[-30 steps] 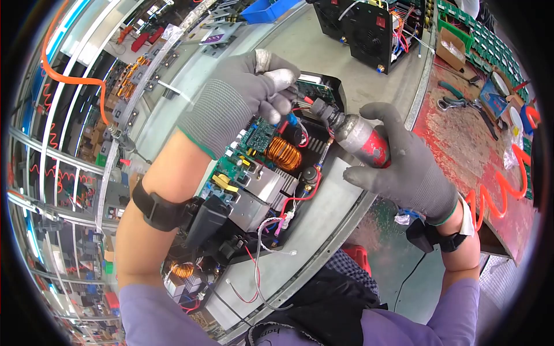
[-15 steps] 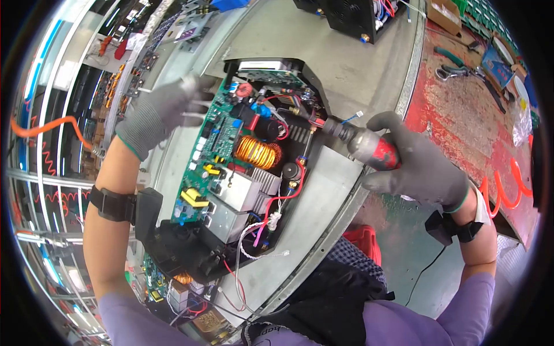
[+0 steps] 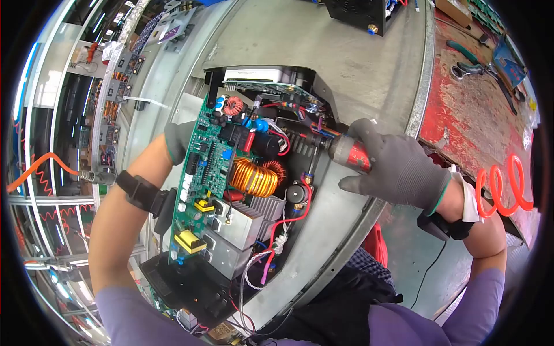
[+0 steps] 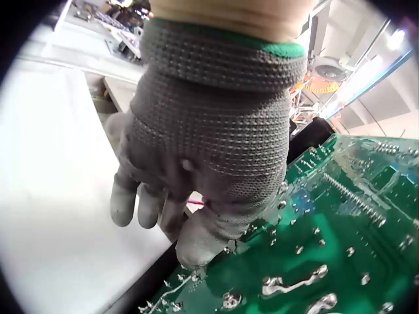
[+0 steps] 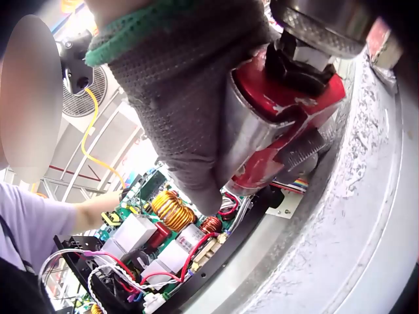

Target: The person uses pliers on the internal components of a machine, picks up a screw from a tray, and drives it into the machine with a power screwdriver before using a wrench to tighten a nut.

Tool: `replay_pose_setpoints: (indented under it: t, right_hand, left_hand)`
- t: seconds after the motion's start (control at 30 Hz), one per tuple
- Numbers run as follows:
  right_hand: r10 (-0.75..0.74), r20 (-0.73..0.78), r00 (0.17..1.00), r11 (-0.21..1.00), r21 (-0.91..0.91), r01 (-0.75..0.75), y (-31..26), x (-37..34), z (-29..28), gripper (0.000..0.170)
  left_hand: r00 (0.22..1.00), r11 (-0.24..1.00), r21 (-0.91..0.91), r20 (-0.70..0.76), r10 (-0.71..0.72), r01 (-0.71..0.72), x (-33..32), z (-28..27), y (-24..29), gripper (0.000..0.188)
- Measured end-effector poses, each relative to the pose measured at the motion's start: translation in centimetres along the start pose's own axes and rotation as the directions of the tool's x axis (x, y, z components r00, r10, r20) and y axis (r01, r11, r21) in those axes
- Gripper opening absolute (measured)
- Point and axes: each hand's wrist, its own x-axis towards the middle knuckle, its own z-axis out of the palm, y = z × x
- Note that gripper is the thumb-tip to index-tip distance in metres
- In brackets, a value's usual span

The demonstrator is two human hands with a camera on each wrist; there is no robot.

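Observation:
My gloved right hand (image 3: 398, 167) grips a red and silver air screwdriver (image 3: 350, 154), its nose pointing left into an open black chassis (image 3: 324, 99). The driver's tip is lost among wires near the chassis's right side wall. In the right wrist view, the fingers wrap the tool's red body (image 5: 262, 180). At the far left, my gloved left hand (image 3: 180, 140) is mostly hidden behind the upright green circuit board (image 3: 186, 199). The left wrist view shows that hand (image 4: 209, 144) with fingers loosely extended downward and the thumb against the board's soldered back (image 4: 288, 248).
Inside the chassis sit a copper coil (image 3: 254, 177), heat sinks (image 3: 239, 222) and a red wire (image 3: 307, 202). Another black unit (image 3: 358, 14) stands farther along the bench. Pliers (image 3: 466, 63) lie on the red table (image 3: 456, 109). An orange coiled hose (image 3: 502, 190) hangs by my right wrist.
My left hand left the driver's tip, moved left and went behind the circuit board. The right hand brought the driver slightly down and left, its nose now inside the chassis.

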Motion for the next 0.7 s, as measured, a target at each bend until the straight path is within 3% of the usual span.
replay_pose_setpoints:
  t: [0.13, 0.33, 0.57, 0.63, 0.7]
  right_hand:
    - [0.073, 0.109, 0.991, 0.997, -0.012, -0.072, -0.6, 0.4, -0.7, 0.08]
    - [0.029, 0.031, 0.999, 0.999, -0.044, -0.027, -0.4, 0.9, 0.3, 0.078]
    - [0.053, 0.039, 0.998, 0.999, -0.01, -0.052, -0.6, 0.9, 0.3, 0.075]
    - [-0.101, -0.11, 0.989, 0.992, -0.083, 0.092, -0.5, 0.7, 0.8, 0.072]
    - [-0.168, -0.182, 0.969, 0.979, -0.142, 0.143, 0.1, 1.0, 2.0, 0.071]
  left_hand:
    - [0.999, 1.0, 0.011, 0.051, 0.016, -0.017, 0.9, 0.5, -0.8, 0.04]
    - [0.99, 0.999, 0.017, 0.135, 0.036, -0.039, 1.5, 1.3, -1.4, 0.042]
    - [0.987, 0.999, 0.011, 0.156, 0.047, -0.049, 1.9, 1.9, -1.7, 0.043]
    - [0.989, 0.999, 0.012, 0.143, 0.048, -0.05, 1.9, 1.9, -1.7, 0.044]
    - [0.99, 0.999, 0.012, 0.129, 0.048, -0.05, 1.9, 2.1, -1.8, 0.044]
